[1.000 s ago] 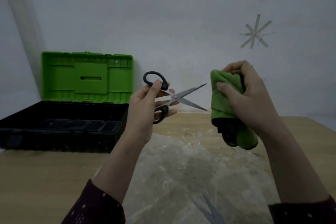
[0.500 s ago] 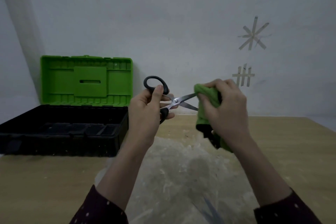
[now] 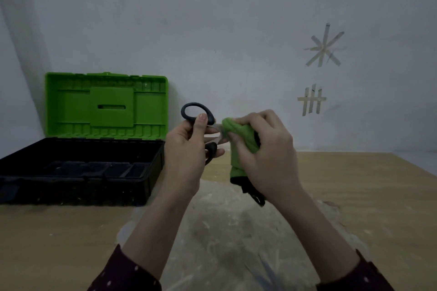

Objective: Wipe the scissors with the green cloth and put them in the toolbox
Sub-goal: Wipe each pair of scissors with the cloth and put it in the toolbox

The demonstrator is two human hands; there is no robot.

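Right of the toolbox (image 3: 78,186), scissors (image 3: 211,118) clamped in the left hand (image 3: 186,146) grip are being wiped with the green cloth (image 3: 238,134) clamped in the right hand (image 3: 267,153); stowing is not yet done.

I had both forearms raised side by side, left hand (image 3: 186,149) gripping the scissors (image 3: 195,104) by the handles, thumb pressed on the upper loop, right hand (image 3: 267,156) just beside it, fingers curled round the green cloth (image 3: 238,132), knuckles towards the camera

Wooden table (image 3: 369,186) carries the open toolbox (image 3: 71,190) at ten o'clock, with a whitish dusty smear (image 3: 236,231) at six.
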